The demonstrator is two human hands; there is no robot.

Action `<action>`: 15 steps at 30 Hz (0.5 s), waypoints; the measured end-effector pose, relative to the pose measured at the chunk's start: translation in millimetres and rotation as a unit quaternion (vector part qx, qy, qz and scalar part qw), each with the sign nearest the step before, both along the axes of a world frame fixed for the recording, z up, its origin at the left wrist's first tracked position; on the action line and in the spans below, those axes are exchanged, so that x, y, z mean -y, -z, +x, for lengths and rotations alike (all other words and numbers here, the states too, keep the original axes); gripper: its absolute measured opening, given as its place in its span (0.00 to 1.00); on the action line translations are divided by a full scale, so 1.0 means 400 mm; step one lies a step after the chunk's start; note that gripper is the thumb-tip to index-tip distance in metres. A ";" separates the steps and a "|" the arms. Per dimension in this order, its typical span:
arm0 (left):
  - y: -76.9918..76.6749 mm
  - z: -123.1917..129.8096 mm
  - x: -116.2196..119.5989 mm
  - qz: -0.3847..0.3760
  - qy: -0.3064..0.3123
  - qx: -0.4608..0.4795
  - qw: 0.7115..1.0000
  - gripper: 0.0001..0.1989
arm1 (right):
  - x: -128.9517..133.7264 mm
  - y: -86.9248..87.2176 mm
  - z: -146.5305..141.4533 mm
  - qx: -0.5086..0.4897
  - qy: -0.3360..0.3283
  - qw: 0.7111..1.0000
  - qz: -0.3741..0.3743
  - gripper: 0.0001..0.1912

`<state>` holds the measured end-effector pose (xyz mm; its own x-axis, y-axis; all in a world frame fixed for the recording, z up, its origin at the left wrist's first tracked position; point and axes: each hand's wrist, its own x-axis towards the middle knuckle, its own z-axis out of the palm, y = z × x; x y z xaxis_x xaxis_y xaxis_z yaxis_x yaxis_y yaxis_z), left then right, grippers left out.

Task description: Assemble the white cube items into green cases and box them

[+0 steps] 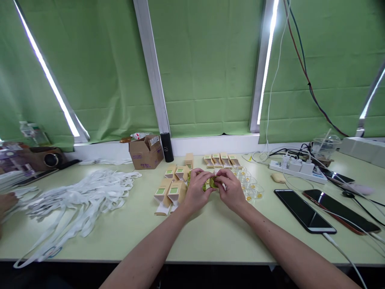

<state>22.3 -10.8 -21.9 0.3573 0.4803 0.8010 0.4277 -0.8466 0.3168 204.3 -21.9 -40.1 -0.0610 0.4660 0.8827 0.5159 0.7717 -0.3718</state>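
My left hand (197, 189) and my right hand (231, 189) meet over the middle of the table, fingers pinched close together. Between the fingertips is a small olive-green rounded piece (213, 183); its exact kind is too small to make out. More green shows beside my left fingers, partly hidden by them. Several small kraft-paper boxes with green labels stand left of my left hand, among them a front box (177, 192) with its flap hanging open. Right of my right hand sit several clear plastic cups (258, 192) with yellow spots inside. Another row of boxes (222, 160) stands behind my hands.
A heap of white straps (81, 192) covers the left of the table, with another person's hand (7, 202) at the far left. A cardboard carton (146, 152) and black cylinder (167, 147) stand behind. Phones (303, 209), cables and a power strip (297, 170) lie right.
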 end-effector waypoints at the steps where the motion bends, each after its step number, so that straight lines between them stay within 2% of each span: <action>1: -0.001 0.000 0.001 0.003 -0.002 0.000 1.000 0.21 | 0.001 -0.001 0.000 0.007 0.017 1.000 0.001 0.11; 6: -0.005 0.001 0.003 0.013 -0.012 0.003 1.000 0.21 | 0.008 -0.009 0.003 0.043 0.097 0.994 0.027 0.08; 15: -0.011 0.005 0.008 0.000 -0.050 0.012 0.999 0.19 | 0.013 -0.017 0.001 0.050 0.104 0.992 0.046 0.11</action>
<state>24.4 -13.9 -17.7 0.2880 0.5122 0.8092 0.5032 -0.7998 0.3272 204.7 -27.2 -33.2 -0.0612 0.3952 0.9165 0.6986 0.6728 -0.2435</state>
